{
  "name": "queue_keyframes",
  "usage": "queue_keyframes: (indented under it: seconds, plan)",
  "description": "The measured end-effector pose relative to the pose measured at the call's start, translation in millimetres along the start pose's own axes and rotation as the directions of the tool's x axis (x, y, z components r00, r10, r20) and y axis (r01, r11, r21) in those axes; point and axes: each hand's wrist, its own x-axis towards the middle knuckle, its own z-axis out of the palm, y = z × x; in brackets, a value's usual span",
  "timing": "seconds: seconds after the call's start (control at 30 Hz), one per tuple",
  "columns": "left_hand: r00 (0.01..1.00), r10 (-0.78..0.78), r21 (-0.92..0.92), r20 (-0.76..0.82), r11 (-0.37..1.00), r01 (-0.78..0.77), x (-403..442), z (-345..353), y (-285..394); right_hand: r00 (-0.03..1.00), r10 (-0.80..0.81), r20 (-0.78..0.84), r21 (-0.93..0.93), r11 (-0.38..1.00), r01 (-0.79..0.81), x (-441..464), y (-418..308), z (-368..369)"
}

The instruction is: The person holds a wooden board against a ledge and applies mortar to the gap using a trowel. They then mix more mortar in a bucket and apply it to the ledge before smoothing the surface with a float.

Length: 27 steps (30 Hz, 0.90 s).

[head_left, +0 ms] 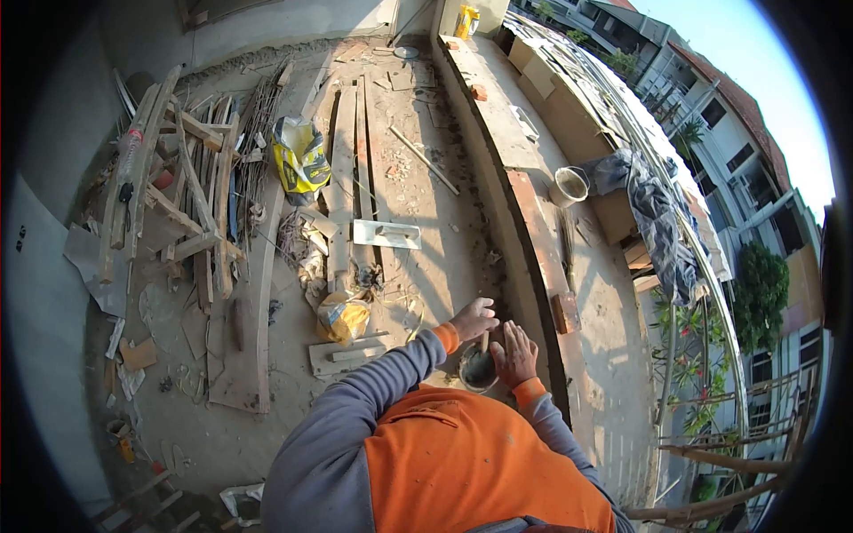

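Observation:
My left hand [474, 322] is held over the ground with its fingers loosely bent and apart; I see nothing in it. Close beside it, my right hand [515, 354] has its fingers stretched out, at the right rim of a dark bucket [478, 384] holding grey wet mix. Whether this hand touches the rim I cannot tell. A short wooden handle [485, 341] stands up from the bucket between my hands; its lower end is hidden. Both hands are near the foot of a low wall [533, 266].
A plastering float [386, 234] lies on planks [342, 178]. A yellow-black bag [302, 160] and a yellow bag [344, 318] stand to the left, near stacked timber [191, 178]. Along the ledge are a pale bucket [569, 186] and a brick [565, 314]. A stick [425, 160] lies ahead.

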Motion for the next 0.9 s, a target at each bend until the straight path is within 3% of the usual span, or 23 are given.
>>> queue_keyframes:
  seconds: [0.07,0.1,0.17,0.2,0.27,0.3,0.33,0.4,0.43,0.47,0.5,0.53,0.57,0.6,0.63,0.67,0.7,0.73,0.77,0.8,0.83,0.87,0.9]
  plan:
    - [1.0,0.0,0.028,-0.024,1.0,0.001,-15.6,-4.6,33.3,0.967,0.253,-0.011,0.075,0.965,-0.251,-7.5,6.1,-7.0]
    - [0.998,0.023,-0.016,-0.056,1.0,-0.024,-15.1,-7.3,38.4,0.967,0.256,-0.013,0.072,0.964,-0.254,-3.6,2.9,-10.8]
    - [0.996,-0.012,-0.103,-0.091,0.995,0.003,-14.7,-9.4,45.9,0.978,0.142,-0.153,0.202,0.973,-0.11,1.9,-14.9,-24.7]
    - [0.997,-0.02,-0.096,-0.08,0.995,0.012,-15.3,-5.8,48.4,0.975,0.157,-0.156,0.205,0.971,-0.123,10.2,-31.3,-33.9]
    - [0.994,-0.113,-0.424,-0.011,0.9,0.097,-14.3,5.3,51.7,0.956,-0.127,-0.265,0.197,0.963,0.183,33.0,-66.9,-48.1]
    - [0.962,0.238,-0.463,0.136,0.874,-0.151,-12.7,5.8,29.5,0.953,-0.194,-0.233,0.183,0.954,0.239,41.1,-79.5,-48.2]
    - [0.952,0.11,-0.633,0.284,0.767,0.1,-1.9,11.4,12.4,0.945,-0.259,-0.202,0.171,0.94,0.295,47.1,-88.1,-47.8]
    - [0.873,0.344,-0.91,0.346,0.351,0.222,-6.4,33.0,12.3,0.949,-0.281,-0.143,0.084,0.952,0.295,49.9,-90.0,-45.1]
    - [0.87,0.332,-0.9,0.366,0.366,0.238,-11.8,43.7,12.5,0.954,-0.265,-0.138,0.149,0.947,0.285,49.6,-83.7,-40.5]
    - [0.857,0.477,-0.913,0.196,0.408,-0.019,-19.7,55.3,16.0,0.959,-0.253,-0.131,0.211,0.938,0.276,48.8,-75.8,-35.5]
    - [0.781,0.623,-0.873,0.037,0.4,-0.278,-25.2,61.2,21.9,0.962,-0.231,-0.143,0.225,0.939,0.259,45.6,-66.9,-28.8]
    - [0.784,0.619,-0.872,0.05,0.41,-0.267,-29.1,50.9,29.7,0.967,-0.217,-0.134,0.212,0.947,0.242,41.7,-56.6,-22.5]
    - [0.926,0.326,-0.879,0.189,0.477,0.011,-34.0,31.1,41.0,0.979,-0.169,-0.114,0.212,0.959,0.19,40.3,-51.4,-20.9]
    - [0.945,0.001,-0.845,0.326,0.448,0.291,-38.5,19.6,51.8,0.989,-0.122,-0.09,0.213,0.967,0.138,38.5,-47.5,-18.6]
    - [0.912,0.118,-0.829,0.392,0.476,0.295,-44.4,20.3,63.7,0.996,-0.036,-0.075,0.198,0.979,0.05,35.9,-41.2,-13.2]
    - [0.913,0.107,-0.825,0.393,0.48,0.299,-44.9,20.1,67.1,0.997,0.048,-0.064,0.181,0.983,-0.036,34.9,-31.6,-5.3]
    - [0.944,0.121,-0.805,0.306,0.562,0.189,-44.2,21.6,68.9,0.982,0.183,-0.054,0.345,0.926,-0.154,35.6,-16.1,11.0]
    - [0.965,0.142,-0.765,0.22,0.639,0.08,-42.9,22.8,71.4,0.978,0.206,-0.005,0.32,0.927,-0.194,34.1,6.2,28.3]
    - [0.93,0.278,-0.684,0.241,0.729,-0.04,-39.1,23.7,77.0,0.946,0.325,-0.001,0.541,0.795,-0.273,37.3,14.4,39.2]
    - [0.905,0.35,-0.554,0.241,0.816,-0.168,-39.3,25.7,85.5,0.9,0.434,0.032,0.728,0.607,-0.319,44.6,13.6,39.3]
    - [0.877,0.424,-0.355,0.226,0.874,-0.332,-34.6,28.7,89.9,0.897,0.44,0.034,0.735,0.597,-0.321,51.6,8.9,42.5]
    - [0.837,0.495,-0.136,0.232,0.869,-0.476,-31.8,31.9,91.9,0.896,0.408,-0.174,0.307,0.887,-0.344,64.2,-13.4,32.4]
    - [0.833,0.478,0.04,0.276,0.861,-0.507,-46.9,37.2,106.9,0.903,0.274,-0.33,-0.214,0.91,-0.354,77.2,-39.6,18.7]
